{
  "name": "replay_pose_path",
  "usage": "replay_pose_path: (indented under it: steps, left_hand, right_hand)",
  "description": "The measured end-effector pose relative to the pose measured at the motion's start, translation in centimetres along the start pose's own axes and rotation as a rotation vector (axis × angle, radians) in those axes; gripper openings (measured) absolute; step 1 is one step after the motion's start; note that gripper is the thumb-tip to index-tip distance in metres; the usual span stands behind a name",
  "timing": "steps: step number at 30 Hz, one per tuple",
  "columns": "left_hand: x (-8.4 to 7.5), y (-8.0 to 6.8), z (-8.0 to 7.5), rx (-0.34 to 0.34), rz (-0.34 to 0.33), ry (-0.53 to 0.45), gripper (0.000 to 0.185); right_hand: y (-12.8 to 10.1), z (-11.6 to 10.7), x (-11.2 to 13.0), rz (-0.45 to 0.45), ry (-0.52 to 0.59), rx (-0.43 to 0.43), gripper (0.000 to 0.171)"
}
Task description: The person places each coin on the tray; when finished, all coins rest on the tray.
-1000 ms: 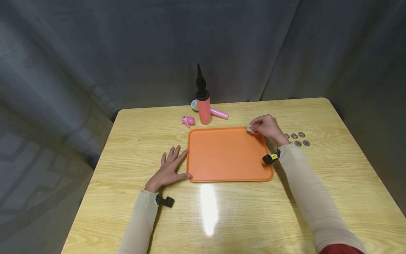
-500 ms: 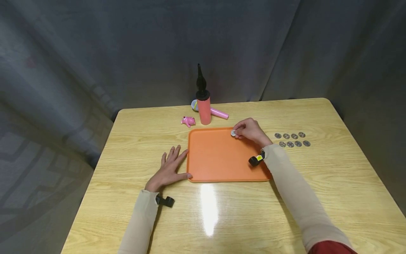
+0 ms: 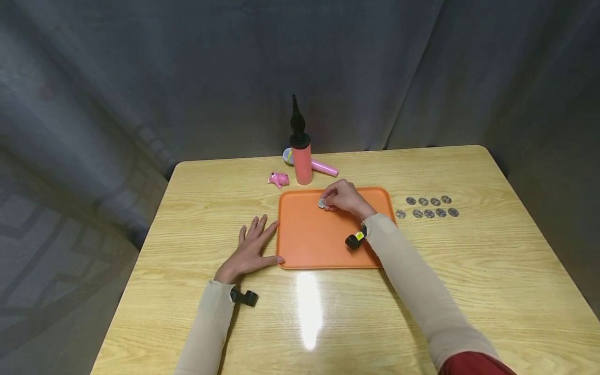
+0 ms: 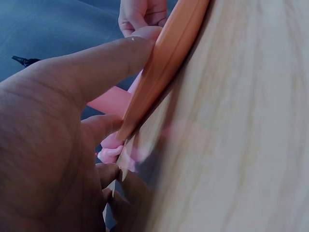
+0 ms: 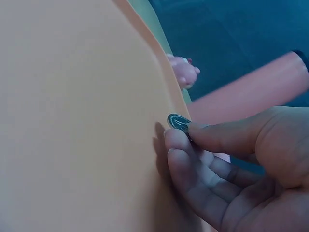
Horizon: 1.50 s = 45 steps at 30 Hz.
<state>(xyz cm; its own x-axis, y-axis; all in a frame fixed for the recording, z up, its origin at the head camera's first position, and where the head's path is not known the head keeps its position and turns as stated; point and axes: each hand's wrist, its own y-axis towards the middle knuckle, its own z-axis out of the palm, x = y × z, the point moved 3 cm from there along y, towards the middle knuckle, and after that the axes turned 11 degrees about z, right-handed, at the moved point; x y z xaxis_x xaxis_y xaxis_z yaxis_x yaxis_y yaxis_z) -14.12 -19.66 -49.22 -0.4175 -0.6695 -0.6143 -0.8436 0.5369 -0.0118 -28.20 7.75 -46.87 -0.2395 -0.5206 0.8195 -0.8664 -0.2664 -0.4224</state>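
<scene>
On the wooden table [image 3: 492,271], my right hand [image 3: 344,198] pinches a coin [image 3: 321,203] above the orange tray [image 3: 309,239] while my flat, open left hand [image 3: 248,250] touches its edge.

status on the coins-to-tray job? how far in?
Barely begun. Done: nothing lies on the tray yet. In hand: the right hand pinches one coin over the tray's far half; the left hand rests flat against its left rim. Left: nine coins on the table right of the tray.
</scene>
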Motion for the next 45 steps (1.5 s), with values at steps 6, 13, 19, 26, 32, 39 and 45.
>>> replay_pose_path:
  steps: [6,13,19,26,32,39,45]
  left_hand:
    - [0.1,-0.1,0.0,-0.001,-0.001,-0.002,0.098]
    - [-0.1,0.0,-0.1,0.006,-0.002,-0.013,0.098]
    - [-0.1,0.0,-0.1,0.007,-0.006,-0.028,0.097]
    - [-0.1,0.0,0.0,0.006,-0.003,-0.023,0.097]
    - [-0.1,0.0,-0.1,0.000,-0.006,-0.022,0.097]
    - [-0.2,-0.1,-0.1,0.004,-0.014,-0.020,0.097]
    - [-0.2,-0.1,-0.1,0.004,-0.014,-0.026,0.097]
  right_hand:
    - [0.6,1.9,0.8,-0.014,-0.009,0.024,0.014]
    - [1.0,3.1,1.5,-0.041,-0.027,0.010,0.011]
    - [1.1,3.9,2.3,-0.123,-0.176,-0.078,0.009]
    - [1.2,4.6,2.8,-0.171,-0.278,-0.156,0.008]
    - [1.4,5.1,2.9,-0.191,-0.319,-0.177,0.012]
    - [1.3,5.4,3.0,-0.207,-0.381,-0.182,0.017]
    - [1.2,5.4,2.9,-0.224,-0.379,-0.185,0.019]
